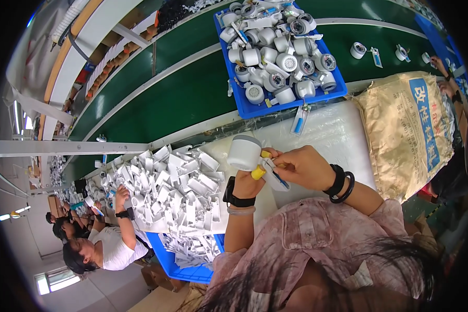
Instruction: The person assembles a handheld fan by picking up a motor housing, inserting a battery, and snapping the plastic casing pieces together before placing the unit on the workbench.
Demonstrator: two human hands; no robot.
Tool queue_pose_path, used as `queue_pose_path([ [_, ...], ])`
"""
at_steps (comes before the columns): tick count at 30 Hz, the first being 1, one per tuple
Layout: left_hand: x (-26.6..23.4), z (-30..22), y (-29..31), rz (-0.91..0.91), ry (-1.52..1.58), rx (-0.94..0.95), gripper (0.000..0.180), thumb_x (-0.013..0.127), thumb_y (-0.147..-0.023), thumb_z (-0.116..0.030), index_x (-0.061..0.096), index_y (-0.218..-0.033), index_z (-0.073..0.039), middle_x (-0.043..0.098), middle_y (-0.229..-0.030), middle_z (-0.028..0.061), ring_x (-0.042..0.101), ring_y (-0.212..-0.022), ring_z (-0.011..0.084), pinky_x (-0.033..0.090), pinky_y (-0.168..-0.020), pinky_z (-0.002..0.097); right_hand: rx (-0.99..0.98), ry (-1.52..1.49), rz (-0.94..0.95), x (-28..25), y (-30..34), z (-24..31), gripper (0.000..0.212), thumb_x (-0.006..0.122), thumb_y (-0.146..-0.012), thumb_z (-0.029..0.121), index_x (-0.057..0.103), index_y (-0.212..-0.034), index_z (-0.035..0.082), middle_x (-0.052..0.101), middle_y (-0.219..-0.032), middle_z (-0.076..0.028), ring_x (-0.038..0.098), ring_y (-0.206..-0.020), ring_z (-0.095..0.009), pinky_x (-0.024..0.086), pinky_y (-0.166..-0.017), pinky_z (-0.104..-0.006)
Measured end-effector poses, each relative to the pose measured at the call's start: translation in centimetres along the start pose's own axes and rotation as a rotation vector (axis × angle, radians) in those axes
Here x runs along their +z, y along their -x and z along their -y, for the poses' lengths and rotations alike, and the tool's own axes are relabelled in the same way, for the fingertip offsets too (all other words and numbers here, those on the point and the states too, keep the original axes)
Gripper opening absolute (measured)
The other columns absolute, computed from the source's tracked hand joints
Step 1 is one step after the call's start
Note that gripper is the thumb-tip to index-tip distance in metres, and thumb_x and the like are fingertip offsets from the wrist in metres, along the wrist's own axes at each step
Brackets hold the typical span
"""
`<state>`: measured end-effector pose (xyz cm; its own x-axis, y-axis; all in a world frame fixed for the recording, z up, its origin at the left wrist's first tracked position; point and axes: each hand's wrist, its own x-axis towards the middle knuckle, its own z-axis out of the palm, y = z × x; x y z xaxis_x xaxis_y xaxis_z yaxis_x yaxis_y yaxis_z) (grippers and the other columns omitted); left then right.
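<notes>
Before my chest I hold a white round-headed unit (244, 152) with a grey band, perhaps a small handheld fan. My left hand (248, 186), yellow covers on its fingertips, is closed around the unit just below its round head. A short white handle part (275, 179) with a dark blue strip juts from it toward my right hand (308, 167). The right fingers are pinched together at this handle part; whatever small thing lies between them is hidden. To the left, a heap of white plastic handle shells (184, 177) covers the table.
Beyond my hands a blue crate (234, 99) holds many similar units. A brown paper sack (395, 135) stands at right. A green conveyor (187, 78) runs behind, carrying more units. A blue bin (190, 274) sits lower left. Co-workers sit at left; another person's hand (442, 67) shows far right.
</notes>
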<state>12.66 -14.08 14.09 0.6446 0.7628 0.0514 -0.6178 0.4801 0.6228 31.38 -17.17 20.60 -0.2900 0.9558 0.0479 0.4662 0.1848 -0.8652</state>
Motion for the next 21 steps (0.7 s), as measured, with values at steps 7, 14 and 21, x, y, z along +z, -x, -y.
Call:
queue_pose_path([
  [7,-0.3,-0.1,0.9,-0.037,-0.151,0.012,0.032,0.058,-0.090,-0.013,0.052,-0.119,-0.002,0.051,-0.120,0.0141,0.051,-0.113,0.0283,0.042,-0.097,0.0418,0.033,-0.074,0.042,0.4,0.0,-0.4,0.017,0.069,-0.079,0.015,0.068,-0.090,0.003,0.066,-0.072,-0.012,0.065,-0.061,-0.022,0.050,-0.057,-0.0297],
  [14,-0.2,-1.0,1.2,-0.040,-0.342,0.023,0.029,0.056,-0.090,-0.007,0.051,-0.118,-0.001,0.051,-0.121,0.0144,0.051,-0.114,0.0294,0.042,-0.097,0.0411,-0.066,-0.042,-0.049,1.5,0.2,-1.2,0.013,0.064,-0.083,0.018,0.065,-0.085,0.005,0.061,-0.068,-0.013,0.061,-0.062,-0.031,0.047,-0.056,-0.0391],
  [21,1.4,-0.9,0.9,-0.114,-0.344,0.042,0.028,0.053,-0.091,-0.006,0.052,-0.118,0.001,0.054,-0.118,0.0133,0.053,-0.112,0.0267,0.042,-0.097,0.0381,-0.201,0.135,-0.197,2.5,0.4,-0.9,0.009,0.061,-0.082,0.014,0.060,-0.083,0.005,0.059,-0.064,-0.011,0.059,-0.056,-0.030,0.048,-0.050,-0.0379],
])
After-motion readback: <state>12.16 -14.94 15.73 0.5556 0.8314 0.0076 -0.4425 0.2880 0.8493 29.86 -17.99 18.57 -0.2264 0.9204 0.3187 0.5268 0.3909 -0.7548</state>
